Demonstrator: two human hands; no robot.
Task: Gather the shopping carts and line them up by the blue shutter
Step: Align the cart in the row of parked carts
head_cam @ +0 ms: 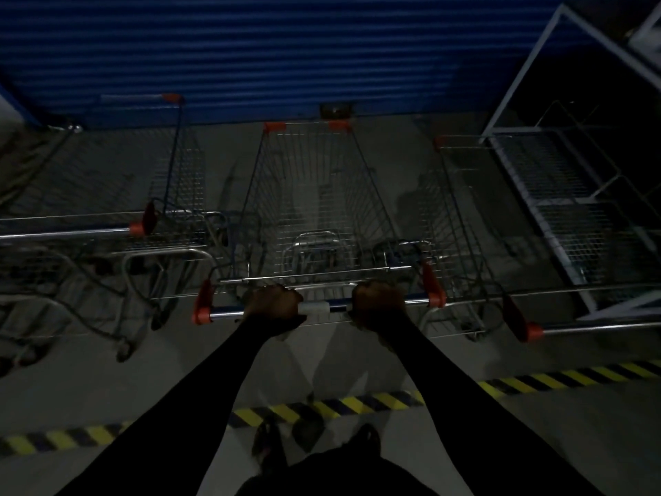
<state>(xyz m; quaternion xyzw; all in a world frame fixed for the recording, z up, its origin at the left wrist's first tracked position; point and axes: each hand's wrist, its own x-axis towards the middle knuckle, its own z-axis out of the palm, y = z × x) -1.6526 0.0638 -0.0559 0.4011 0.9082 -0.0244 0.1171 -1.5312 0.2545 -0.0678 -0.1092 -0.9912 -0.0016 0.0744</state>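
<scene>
A wire shopping cart with orange corner caps stands straight ahead, its nose close to the blue shutter. My left hand and my right hand both grip its handle bar, one on each side of the pale middle sleeve. A second cart is parked to the left, and a third cart to the right, both facing the shutter. The scene is dim.
A white metal rack frame leans at the right beside the third cart. Yellow-and-black hazard tape runs across the grey floor by my feet. More cart frames crowd the far left.
</scene>
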